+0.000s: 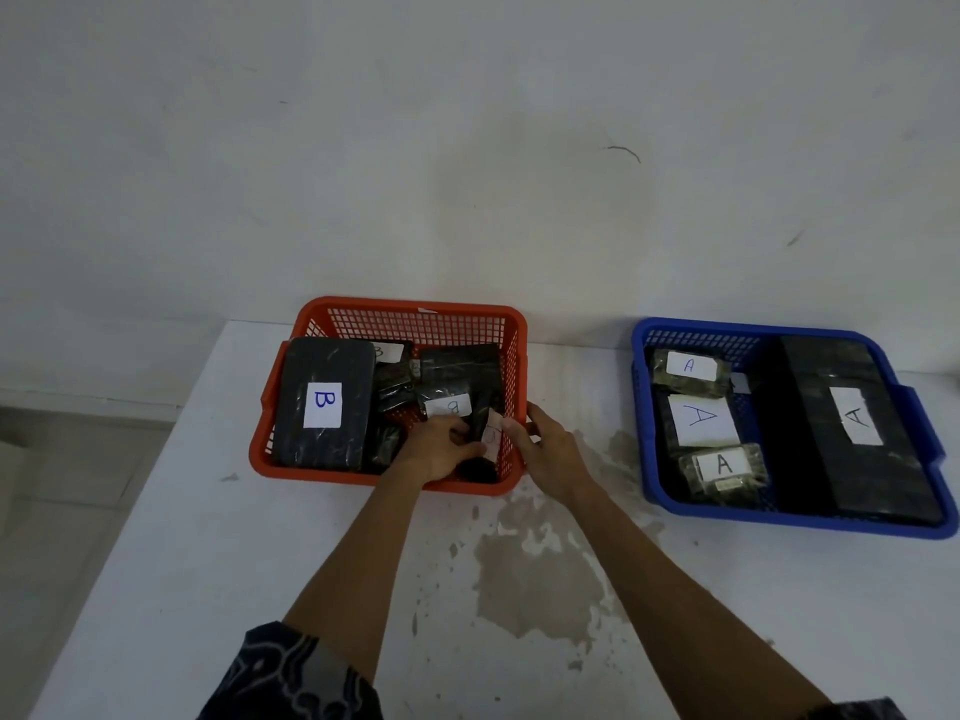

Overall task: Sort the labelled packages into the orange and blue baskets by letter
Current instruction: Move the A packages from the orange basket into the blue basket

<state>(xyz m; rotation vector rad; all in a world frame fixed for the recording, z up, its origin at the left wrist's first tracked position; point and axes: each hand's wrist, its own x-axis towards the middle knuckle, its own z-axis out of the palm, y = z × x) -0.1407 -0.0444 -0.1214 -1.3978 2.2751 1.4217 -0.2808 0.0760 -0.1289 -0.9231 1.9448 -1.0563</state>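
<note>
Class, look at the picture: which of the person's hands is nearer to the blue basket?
Right. The right hand is at the orange basket's right wall, on the side facing the blue basket; the left hand sits further left, inside it.

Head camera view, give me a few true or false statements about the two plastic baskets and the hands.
1. The blue plastic basket holds packages labelled A. True.
2. The large dark package labelled B lies in the blue basket. False: it lies in the orange plastic basket.
3. Both hands are at the orange basket. True: left hand and right hand hold a small dark package.
4. The orange basket stands to the person's right. False: it stands left of the blue one.
</note>
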